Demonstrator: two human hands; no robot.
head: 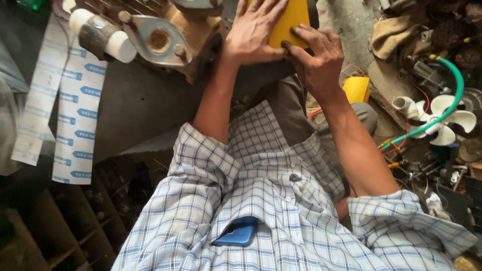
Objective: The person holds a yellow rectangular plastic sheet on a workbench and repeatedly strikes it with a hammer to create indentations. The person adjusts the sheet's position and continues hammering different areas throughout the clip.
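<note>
Yellow sheet (287,20) lies on the person's lap beside a rusty pump body (170,35), pressed flat under the open left hand (253,32) and pinched at its edge by the right hand (316,60), so uneven pressure could crease it.

Two yellow sheets (290,20) (356,89), one white fan blade (442,120), two paper strips (78,115) (40,95) (both printed).

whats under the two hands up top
A flat yellow piece lies under both: the left hand is spread flat on it, the right hand grips its lower edge. The hands cover much of it, so its full shape and what it rests on cannot be seen.
</note>
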